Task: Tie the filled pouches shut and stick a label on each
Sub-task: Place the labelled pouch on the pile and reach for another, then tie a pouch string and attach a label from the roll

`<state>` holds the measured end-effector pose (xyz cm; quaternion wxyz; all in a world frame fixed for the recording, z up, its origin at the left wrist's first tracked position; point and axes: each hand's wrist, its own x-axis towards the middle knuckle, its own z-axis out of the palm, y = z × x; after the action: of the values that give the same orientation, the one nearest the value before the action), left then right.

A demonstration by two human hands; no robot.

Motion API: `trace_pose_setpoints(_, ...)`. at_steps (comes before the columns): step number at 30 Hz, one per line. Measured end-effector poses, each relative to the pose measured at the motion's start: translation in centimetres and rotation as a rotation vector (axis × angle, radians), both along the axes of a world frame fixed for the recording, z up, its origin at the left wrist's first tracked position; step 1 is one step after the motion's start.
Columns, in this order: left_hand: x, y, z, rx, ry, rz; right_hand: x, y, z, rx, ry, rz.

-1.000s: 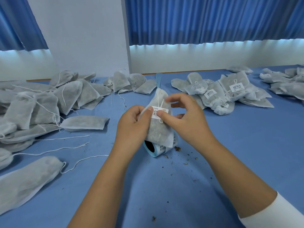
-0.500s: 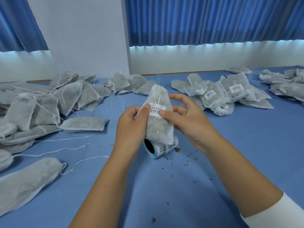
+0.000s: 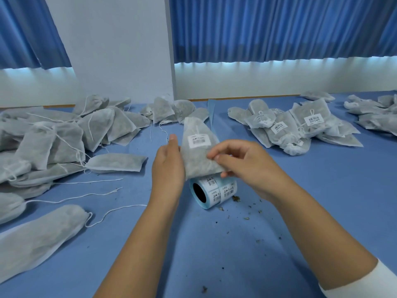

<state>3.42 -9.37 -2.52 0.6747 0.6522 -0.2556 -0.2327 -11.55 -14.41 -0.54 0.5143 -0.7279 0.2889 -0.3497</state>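
While it is held upright at the centre of the frame, just above the tabletop (image 3: 311, 211), a filled pouch (image 3: 198, 160) is gripped from both sides. The left hand (image 3: 168, 164) is wrapped round the pouch's left edge, thumb pointing up alongside it. The right hand (image 3: 245, 166) is curled, its fingertips pinching the pouch's lower right edge. A white barcode label (image 3: 198, 141) is seen stuck on the upper front of the pouch, below its tied neck. A label roll (image 3: 213, 191) lies on its side directly beneath the pouch. Unlabelled pouches (image 3: 64, 138) are heaped at the left of the frame, with loose drawstrings trailing. Labelled pouches (image 3: 300, 125) are piled at the upper right. Dark crumbs (image 3: 247, 218) are scattered near the roll.
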Motion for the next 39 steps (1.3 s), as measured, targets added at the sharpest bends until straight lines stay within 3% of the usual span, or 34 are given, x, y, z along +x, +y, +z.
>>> trace_pose_setpoints(3, 1.7, 0.0, 0.0, 0.024, 0.059, 0.03, -0.6, -1.2, 0.4, 0.068, -0.274, -0.195)
trace_pose_setpoints(6, 3.4, 0.3, -0.7, 0.12, -0.028, 0.079, -1.1, -2.0, 0.5, 0.182, -0.493, -0.193)
trace_pose_setpoints(8, 4.4, 0.4, -1.1, 0.187, -0.051, 0.11, -1.0, -2.0, 0.2, 0.189, -0.41, -0.194)
trace_pose_setpoints(11, 5.7, 0.3, -1.3, 0.281, 0.074, 0.212, -0.6, -1.6, -0.4, 0.185, -0.266, -0.196)
trace_pose_setpoints(15, 6.5, 0.8, -1.1, 0.169, 0.383, 0.289, -0.5, -1.6, -0.6, 0.202, -0.207, -0.196)
trace_pose_setpoints(18, 6.6, 0.9, -1.2, 0.151, 0.449, 0.254, -0.4, -1.8, -0.9, 0.215, -0.176, -0.192)
trace_pose_setpoints(23, 6.6, 0.9, -1.1, 0.091, 0.487, 0.208, -0.3, -1.8, -1.1, 0.218, -0.109, -0.152)
trace_pose_setpoints(30, 5.0, 1.3, 0.3, -0.154, 0.31, 0.23, -0.2, -1.7, -1.1, 0.233, -0.084, -0.147)
trace_pose_setpoints(33, 3.6, 1.9, 1.6, -0.308, 0.358, 0.117, -0.3, -1.6, -0.9, 0.208, -0.063, -0.143)
trace_pose_setpoints(36, 2.8, 2.2, 2.4, -0.465, 0.44, -0.152, -0.3, -1.5, -0.9, 0.067, -0.017, -0.162)
trace_pose_setpoints(39, 2.1, 2.6, 2.6, -0.364, 0.379, -0.325, -0.2, -1.1, -1.1, -0.185, 0.051, -0.152)
